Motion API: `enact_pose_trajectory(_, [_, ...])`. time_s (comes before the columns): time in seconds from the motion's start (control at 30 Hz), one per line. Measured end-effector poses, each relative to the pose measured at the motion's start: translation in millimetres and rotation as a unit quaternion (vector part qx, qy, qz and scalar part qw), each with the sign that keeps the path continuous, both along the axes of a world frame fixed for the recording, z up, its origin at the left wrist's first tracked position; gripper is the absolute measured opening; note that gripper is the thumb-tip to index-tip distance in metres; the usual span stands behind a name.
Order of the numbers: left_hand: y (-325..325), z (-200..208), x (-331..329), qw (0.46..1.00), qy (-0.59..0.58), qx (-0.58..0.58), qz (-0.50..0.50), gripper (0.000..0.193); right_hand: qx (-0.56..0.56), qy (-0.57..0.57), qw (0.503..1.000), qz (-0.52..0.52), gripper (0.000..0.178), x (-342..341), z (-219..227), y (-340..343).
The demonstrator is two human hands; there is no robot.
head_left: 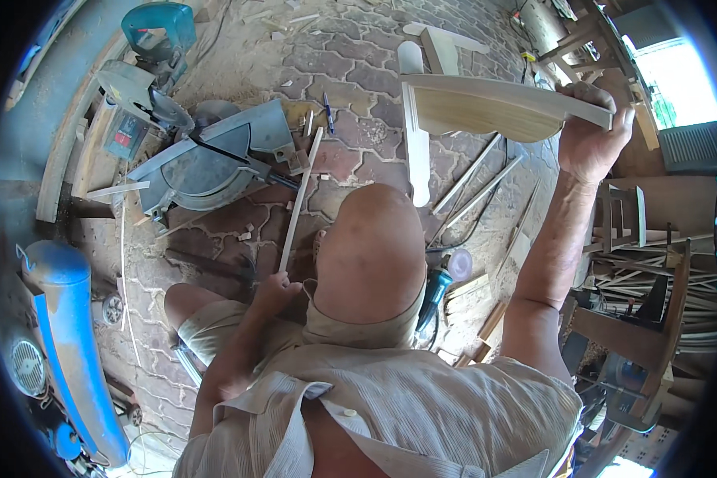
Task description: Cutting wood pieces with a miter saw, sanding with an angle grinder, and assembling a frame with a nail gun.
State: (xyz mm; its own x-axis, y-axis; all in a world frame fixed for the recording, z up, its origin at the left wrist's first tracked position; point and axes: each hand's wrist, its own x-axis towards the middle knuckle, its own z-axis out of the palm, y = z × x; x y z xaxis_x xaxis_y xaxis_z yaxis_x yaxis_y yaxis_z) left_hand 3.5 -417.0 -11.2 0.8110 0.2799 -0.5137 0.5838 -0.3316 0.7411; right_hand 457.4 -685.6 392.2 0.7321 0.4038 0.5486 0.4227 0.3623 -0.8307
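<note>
My right hand [591,137] is raised at the far right, its fingers wrapped round the end of a pale wooden frame [486,89]. The frame carries a yellowish panel [474,118] with a wavy lower edge. At its left end it meets an upright wooden post [413,147] with a rounded tip. Beside my bent knee, my left hand [276,295] is closed round the lower end of a thin wooden strip [301,203]. That strip slants up and away toward the mitre saw [207,163].
The mitre saw stands on the paved floor [327,60] at the left, with a blue air tank [76,342] nearer me. A pen [328,113] and wood scraps lie ahead. By my right knee is a teal power tool [435,296]. Stacked wood strips [637,275] fill the right side.
</note>
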Motion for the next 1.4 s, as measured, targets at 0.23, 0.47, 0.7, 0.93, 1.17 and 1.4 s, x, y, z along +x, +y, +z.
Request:
enact_pose_trajectory(0.23, [0,-1,7,0.999,-0.031,-0.005,0.02,0.043,0.093,0.042,0.991,-0.083,0.034,55,15,-23])
enact_pose_trajectory(0.47, [6,-13,16,0.998,-0.05,-0.023,0.039,0.041,0.103,0.092,0.983,-0.122,0.016,148,22,-20])
enact_pose_trajectory(0.7, [10,-11,18,0.997,-0.024,-0.057,0.044,0.04,0.044,0.075,0.983,-0.159,0.025,166,8,-3])
enact_pose_trajectory(0.93, [9,-9,33,0.997,-0.018,-0.056,0.044,0.04,0.024,0.098,0.989,-0.11,0.022,180,13,-15])
enact_pose_trajectory(1.17, [11,-32,23,0.998,-0.018,-0.031,0.045,0.042,0.063,0.042,0.984,-0.164,0.019,117,8,5])
enact_pose_trajectory(1.4, [10,-32,41,0.998,-0.034,-0.051,0.031,0.042,0.125,0.072,0.985,-0.095,0.023,119,18,-111])
